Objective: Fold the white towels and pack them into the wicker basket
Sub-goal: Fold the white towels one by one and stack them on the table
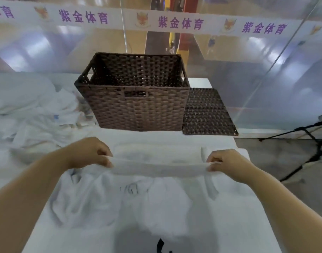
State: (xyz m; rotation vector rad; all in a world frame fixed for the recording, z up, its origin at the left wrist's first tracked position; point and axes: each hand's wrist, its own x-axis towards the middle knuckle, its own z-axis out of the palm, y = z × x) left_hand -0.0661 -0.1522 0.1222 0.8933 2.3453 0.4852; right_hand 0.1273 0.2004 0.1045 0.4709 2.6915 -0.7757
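Pinching one edge of the white towel point(156, 167) taut between your left hand point(89, 152) and right hand point(227, 163), you hold it just above the table point(220, 225), its remainder draped toward you, with the open wicker basket point(136, 105) beyond, lid point(207, 112) flat beside it.
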